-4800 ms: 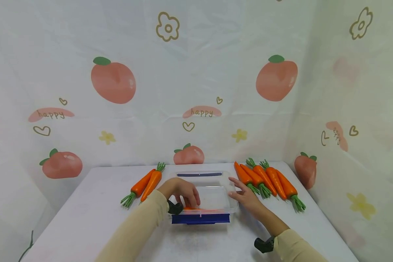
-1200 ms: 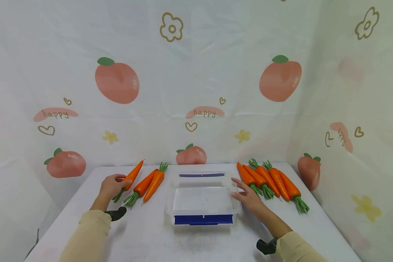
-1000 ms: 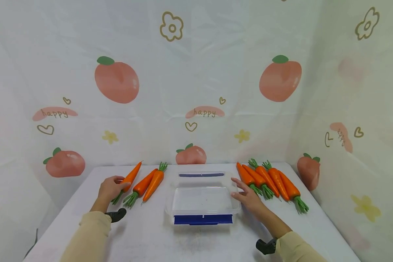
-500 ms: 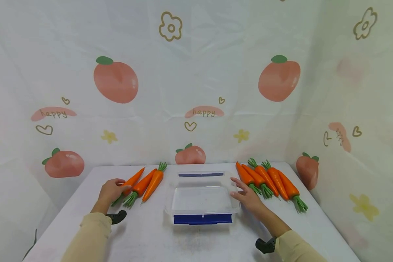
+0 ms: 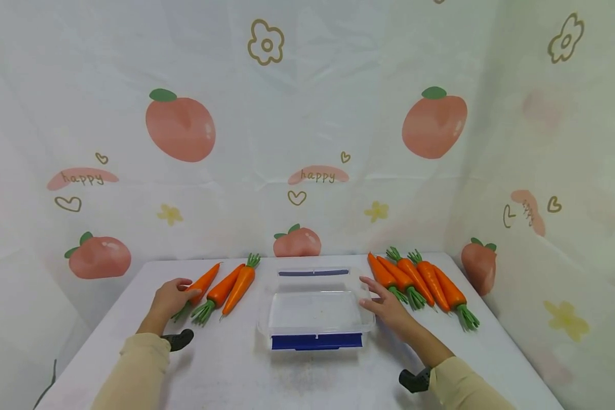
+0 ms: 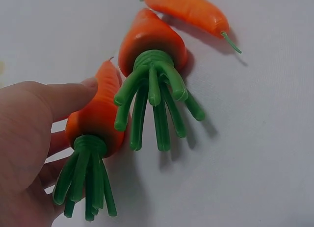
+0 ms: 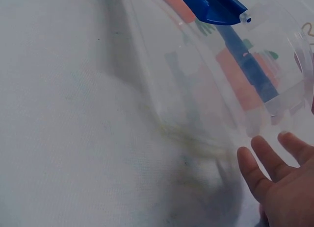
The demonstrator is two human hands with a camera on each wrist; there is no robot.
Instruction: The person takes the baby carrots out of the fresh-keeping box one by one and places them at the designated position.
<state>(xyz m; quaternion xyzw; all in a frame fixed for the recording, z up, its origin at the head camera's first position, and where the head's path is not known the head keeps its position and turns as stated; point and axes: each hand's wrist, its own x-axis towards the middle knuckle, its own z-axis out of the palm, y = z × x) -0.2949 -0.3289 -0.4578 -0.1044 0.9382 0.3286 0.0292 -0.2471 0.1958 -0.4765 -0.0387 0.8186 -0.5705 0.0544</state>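
Note:
My left hand [image 5: 170,300] is at the table's left side, holding an orange toy carrot [image 5: 203,283] with a green top. In the left wrist view, the thumb lies on this carrot [image 6: 100,107], with the other fingers on its far side, partly hidden. Two more carrots lie just right of it, the middle carrot [image 5: 224,287] and the right carrot [image 5: 240,289]. A clear plastic box [image 5: 315,313] with blue clips stands mid-table. My right hand [image 5: 389,310] is at the box's right side with fingers extended; the right wrist view shows the fingertips close to its clear wall [image 7: 196,89].
Several carrots [image 5: 415,279] lie side by side at the table's back right, beyond my right hand. A patterned white cloth [image 5: 307,114] hangs behind the table [image 5: 307,381]. The box's blue front clip [image 5: 316,341] hangs down towards me.
Earlier my left hand was inside the box, where some orange showed. It then held the carrot at the left, and the carrot's tip has since come lower, onto the table. The right hand stayed.

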